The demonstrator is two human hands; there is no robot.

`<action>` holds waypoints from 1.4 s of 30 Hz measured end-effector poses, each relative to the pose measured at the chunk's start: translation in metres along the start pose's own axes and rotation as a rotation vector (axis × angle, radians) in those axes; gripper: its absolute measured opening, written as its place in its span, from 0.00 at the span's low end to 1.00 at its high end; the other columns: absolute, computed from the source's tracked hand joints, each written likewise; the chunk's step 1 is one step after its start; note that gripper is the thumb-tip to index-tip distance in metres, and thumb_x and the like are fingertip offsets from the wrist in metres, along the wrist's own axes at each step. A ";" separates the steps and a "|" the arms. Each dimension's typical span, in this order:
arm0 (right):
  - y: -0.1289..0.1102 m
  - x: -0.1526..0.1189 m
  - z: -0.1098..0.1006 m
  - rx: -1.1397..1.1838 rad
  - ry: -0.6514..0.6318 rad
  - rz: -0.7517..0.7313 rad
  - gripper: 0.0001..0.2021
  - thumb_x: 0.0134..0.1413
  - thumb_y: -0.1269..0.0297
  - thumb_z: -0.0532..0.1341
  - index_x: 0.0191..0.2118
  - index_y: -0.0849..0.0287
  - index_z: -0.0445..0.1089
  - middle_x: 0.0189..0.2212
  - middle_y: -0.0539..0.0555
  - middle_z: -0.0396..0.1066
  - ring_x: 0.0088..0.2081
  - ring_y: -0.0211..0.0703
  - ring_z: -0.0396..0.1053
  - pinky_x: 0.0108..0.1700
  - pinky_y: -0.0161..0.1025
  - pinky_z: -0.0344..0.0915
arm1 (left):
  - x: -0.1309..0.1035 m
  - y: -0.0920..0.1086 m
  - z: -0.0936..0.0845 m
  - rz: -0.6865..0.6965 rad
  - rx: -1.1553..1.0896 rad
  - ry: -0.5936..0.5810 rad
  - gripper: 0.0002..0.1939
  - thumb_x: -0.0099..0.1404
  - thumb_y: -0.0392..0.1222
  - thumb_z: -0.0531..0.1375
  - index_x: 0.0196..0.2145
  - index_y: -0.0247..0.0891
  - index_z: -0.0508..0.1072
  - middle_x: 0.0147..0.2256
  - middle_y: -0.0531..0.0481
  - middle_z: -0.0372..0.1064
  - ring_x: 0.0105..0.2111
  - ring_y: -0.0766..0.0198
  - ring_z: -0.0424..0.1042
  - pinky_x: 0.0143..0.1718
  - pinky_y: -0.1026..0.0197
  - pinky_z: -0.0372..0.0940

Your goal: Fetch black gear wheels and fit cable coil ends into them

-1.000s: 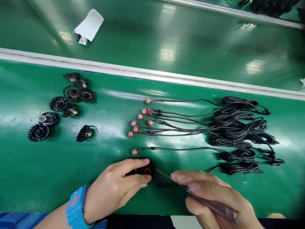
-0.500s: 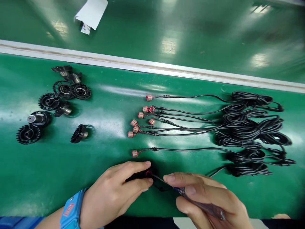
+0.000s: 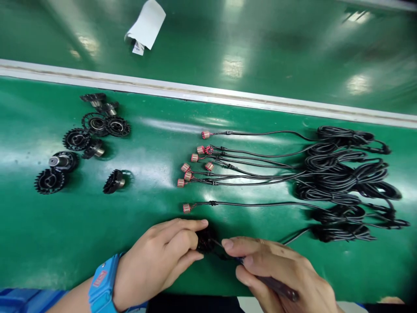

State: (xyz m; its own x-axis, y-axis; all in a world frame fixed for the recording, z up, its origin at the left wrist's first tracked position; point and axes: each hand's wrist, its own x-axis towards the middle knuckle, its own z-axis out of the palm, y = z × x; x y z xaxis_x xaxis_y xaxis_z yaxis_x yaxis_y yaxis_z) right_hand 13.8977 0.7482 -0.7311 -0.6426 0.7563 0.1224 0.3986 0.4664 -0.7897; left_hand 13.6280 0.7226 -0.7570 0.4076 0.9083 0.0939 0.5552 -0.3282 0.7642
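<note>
My left hand [image 3: 169, 250] is closed on a dark, round toothed part [image 3: 206, 240] near the front of the green bench. Much of that part is in shadow or behind my fingers. My right hand [image 3: 283, 269] grips a screwdriver [image 3: 276, 287] with a dark handle, and its thin shaft points left to the part. The tip meets the part's face, though the exact contact is too dark to make out. A black cable [image 3: 295, 236] emerges from behind my right hand towards a coil [image 3: 342, 232] on the right.
Several small red-and-metal wound cores [image 3: 186, 208] on black cables lie beyond my hands, their coiled bundles [image 3: 352, 174] at the right. Black toothed wheels [image 3: 50, 181] with metal hubs are scattered at the left. A pale rail [image 3: 208, 93] crosses the bench; white paper [image 3: 148, 24] lies past it.
My left fingers have curled and shifted on the toothed part, which now shows more of its dark face. Its red ring is no longer visible. The screwdriver stays against it; the view has shifted slightly.
</note>
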 end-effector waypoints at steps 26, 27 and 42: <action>0.001 0.056 0.023 -0.295 0.254 -0.280 0.14 0.62 0.68 0.67 0.53 0.60 0.73 0.50 0.57 0.78 0.47 0.39 0.75 0.42 0.41 0.66 | 0.008 0.007 -0.015 -0.148 -0.121 0.138 0.10 0.72 0.40 0.60 0.51 0.46 0.73 0.48 0.51 0.63 0.45 0.70 0.69 0.47 0.68 0.67; 0.000 0.056 0.025 -0.290 0.251 -0.274 0.15 0.62 0.67 0.68 0.53 0.59 0.73 0.49 0.56 0.78 0.45 0.39 0.75 0.42 0.41 0.66 | 0.007 0.008 -0.015 -0.134 -0.153 0.126 0.09 0.73 0.41 0.59 0.50 0.46 0.74 0.48 0.51 0.62 0.43 0.70 0.68 0.47 0.69 0.67; -0.010 0.051 0.023 -0.232 0.356 -0.259 0.07 0.59 0.74 0.67 0.42 0.58 0.77 0.25 0.48 0.72 0.29 0.37 0.63 0.33 0.41 0.62 | 0.005 0.018 -0.012 -0.045 0.006 0.214 0.12 0.72 0.46 0.59 0.50 0.45 0.76 0.45 0.48 0.58 0.40 0.66 0.66 0.40 0.63 0.69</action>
State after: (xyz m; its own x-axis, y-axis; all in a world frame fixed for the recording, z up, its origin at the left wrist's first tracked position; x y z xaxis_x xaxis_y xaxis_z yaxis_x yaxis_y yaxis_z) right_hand 13.8457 0.7718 -0.7311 -0.4925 0.6932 0.5263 0.4168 0.7187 -0.5565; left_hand 13.6313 0.7242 -0.7353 0.2194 0.9563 0.1934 0.5742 -0.2868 0.7668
